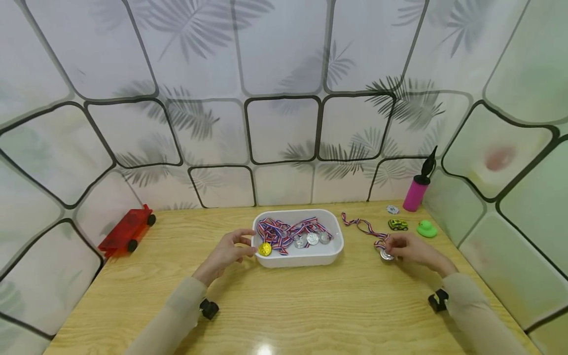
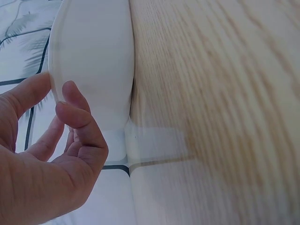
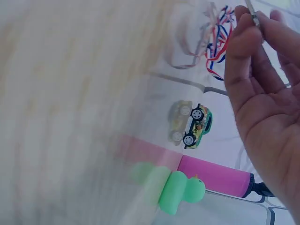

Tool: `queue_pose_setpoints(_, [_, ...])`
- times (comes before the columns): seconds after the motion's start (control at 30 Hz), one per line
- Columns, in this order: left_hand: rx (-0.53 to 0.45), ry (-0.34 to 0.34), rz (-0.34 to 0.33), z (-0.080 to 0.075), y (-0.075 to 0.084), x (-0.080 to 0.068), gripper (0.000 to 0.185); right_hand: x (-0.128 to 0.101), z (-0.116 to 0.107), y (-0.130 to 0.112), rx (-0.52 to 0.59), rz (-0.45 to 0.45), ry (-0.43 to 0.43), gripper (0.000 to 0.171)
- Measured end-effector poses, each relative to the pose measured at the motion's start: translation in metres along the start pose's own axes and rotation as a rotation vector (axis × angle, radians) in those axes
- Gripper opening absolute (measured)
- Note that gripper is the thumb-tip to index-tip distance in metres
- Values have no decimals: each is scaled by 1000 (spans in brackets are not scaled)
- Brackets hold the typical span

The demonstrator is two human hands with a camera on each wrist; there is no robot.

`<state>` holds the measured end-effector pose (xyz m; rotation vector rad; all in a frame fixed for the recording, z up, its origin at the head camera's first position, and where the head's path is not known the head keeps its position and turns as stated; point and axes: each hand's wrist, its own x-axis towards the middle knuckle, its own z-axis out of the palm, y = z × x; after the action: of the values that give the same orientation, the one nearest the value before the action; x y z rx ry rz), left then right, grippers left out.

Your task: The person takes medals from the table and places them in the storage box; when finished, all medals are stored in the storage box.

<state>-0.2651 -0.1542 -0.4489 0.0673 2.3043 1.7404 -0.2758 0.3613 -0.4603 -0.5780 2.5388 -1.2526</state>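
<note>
My left hand (image 1: 228,252) is at the left end of a white plastic tub (image 1: 293,260), pinching its rim with bent fingers. Inside the tub lies a tangle of striped red, white and blue ribbons (image 1: 277,231). A gold medal (image 1: 265,249) is nearest my left fingers, and several silver medals (image 1: 312,238) lie to its right. Right of the tub, my right hand (image 1: 410,248) pinches a silver medal (image 1: 387,255) between thumb and fingers. In the right wrist view this medal (image 3: 253,13) appears edge-on. Its striped ribbon (image 1: 364,226) trails over the table toward the back left.
Back right on the wooden table (image 1: 284,305) are a small toy car (image 1: 398,225), a green rubber duck (image 1: 427,229), a round chip (image 1: 392,209) and a pink pump (image 1: 415,195). A transparent red toy vehicle (image 1: 126,231) stands far left. Patterned panels (image 1: 284,130) enclose the table.
</note>
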Motion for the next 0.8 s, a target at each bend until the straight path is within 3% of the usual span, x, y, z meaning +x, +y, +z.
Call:
queue_pose_setpoints(0.5, [14,8,1,1,-1,1,53,3,-6,-21,74,6,43,44])
queue_pose_setpoints(0.8, [17,6,5,1,-1,0,52,13,-6,-36,33,-15,109,50])
